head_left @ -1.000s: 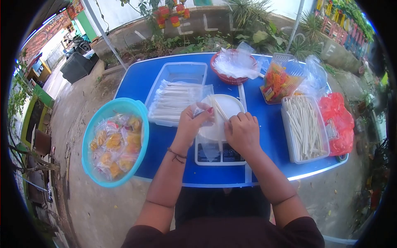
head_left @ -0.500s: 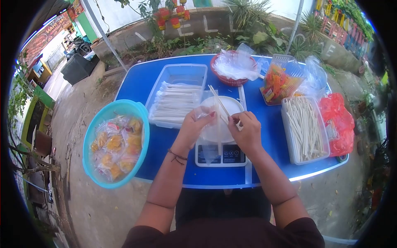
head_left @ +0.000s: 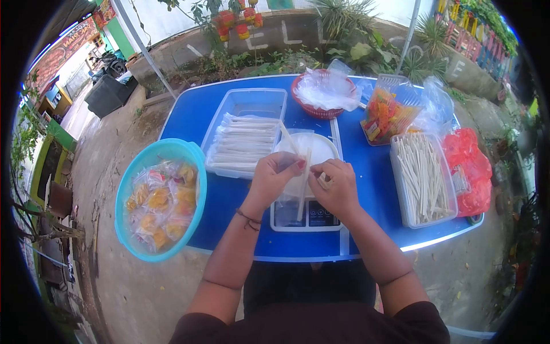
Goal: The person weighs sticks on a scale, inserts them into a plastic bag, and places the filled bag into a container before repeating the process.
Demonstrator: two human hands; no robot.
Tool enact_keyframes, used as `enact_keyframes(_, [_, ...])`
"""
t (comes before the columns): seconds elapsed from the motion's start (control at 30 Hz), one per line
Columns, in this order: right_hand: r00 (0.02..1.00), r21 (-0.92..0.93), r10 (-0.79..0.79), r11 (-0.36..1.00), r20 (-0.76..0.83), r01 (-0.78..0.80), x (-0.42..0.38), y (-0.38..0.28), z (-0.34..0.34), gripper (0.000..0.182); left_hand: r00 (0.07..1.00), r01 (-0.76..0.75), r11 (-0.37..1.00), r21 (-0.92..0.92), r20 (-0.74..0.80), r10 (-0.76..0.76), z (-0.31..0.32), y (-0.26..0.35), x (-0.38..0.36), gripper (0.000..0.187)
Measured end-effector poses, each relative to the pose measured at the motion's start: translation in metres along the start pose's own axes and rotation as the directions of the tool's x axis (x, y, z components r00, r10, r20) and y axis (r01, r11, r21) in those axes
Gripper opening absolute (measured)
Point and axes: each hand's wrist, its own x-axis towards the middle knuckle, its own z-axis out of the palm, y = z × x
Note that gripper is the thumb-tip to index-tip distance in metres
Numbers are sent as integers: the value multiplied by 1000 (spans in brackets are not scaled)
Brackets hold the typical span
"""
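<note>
My left hand (head_left: 272, 179) is closed on a thin clear plastic bag (head_left: 291, 207), thumb and fingers pinching its side. A pale stick (head_left: 305, 186) stands nearly upright in the bag, and another slants up and left above my left fingers. Beside the bag's right edge, my right hand (head_left: 337, 184) is closed in a pinch around pale sticks, whose short ends show between the fingers. Both hands hover over a kitchen scale (head_left: 335, 223) with a white round plate (head_left: 325, 148) on top; the hands and bag partly cover them.
A clear tub (head_left: 279, 103) of bagged sticks stands at left, near a turquoise basin (head_left: 120, 212) of packaged snacks. At right are a box (head_left: 404, 212) of loose sticks and a red plastic bag (head_left: 475, 192). Behind sit a red basket (head_left: 321, 113) and a container of orange packets (head_left: 387, 117).
My right hand has moved slightly left and down against the bag. The sticks that slanted up from its fingers have dropped lower, and one now leans left over my left hand.
</note>
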Motion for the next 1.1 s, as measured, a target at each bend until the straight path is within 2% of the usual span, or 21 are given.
enact_keyframes(0.1, [996,81,67,994,57,-71,-1,-1,0,9,999,-44,998,41,11,44,2,2,-1,15])
enact_keyframes(0.2, [961,193,208,951,183,-243,2,-8,-6,9,999,-48,998,45,26,47,2,7,-3,15])
enact_keyframes(0.3, [980,252,182,948,79,-197,2,-2,-3,8,999,-34,999,21,-6,34,2,6,-3,15])
enact_keyframes(0.4, [961,290,276,920,-3,-264,3,10,-1,8,1000,1,1000,-24,-16,-1,4,11,-4,15])
enact_keyframes(0.5, [884,546,468,733,27,-405,5,19,-5,10,998,35,999,-5,53,-35,6,14,-6,16])
enact_keyframes(0.53, [890,631,455,680,34,-372,8,18,-11,11,995,44,999,13,84,-44,6,14,-7,16])
enact_keyframes(0.63, [888,727,454,633,-71,-266,14,21,-18,12,980,116,990,85,154,-128,11,18,-12,19])
enact_keyframes(0.77, [863,823,472,553,-181,-129,16,24,-22,14,976,91,963,255,170,-138,15,18,-13,22])
enact_keyframes(0.87, [850,865,491,494,-191,-91,15,21,-24,14,966,105,965,242,206,-156,17,21,-15,24])
enact_keyframes(0.97, [875,863,461,492,-149,-112,10,29,-21,16,955,126,948,291,223,-195,19,25,-16,25])
enact_keyframes(1.1, [872,915,477,392,-111,-97,9,29,-20,14,954,91,930,356,235,-183,19,23,-15,27])
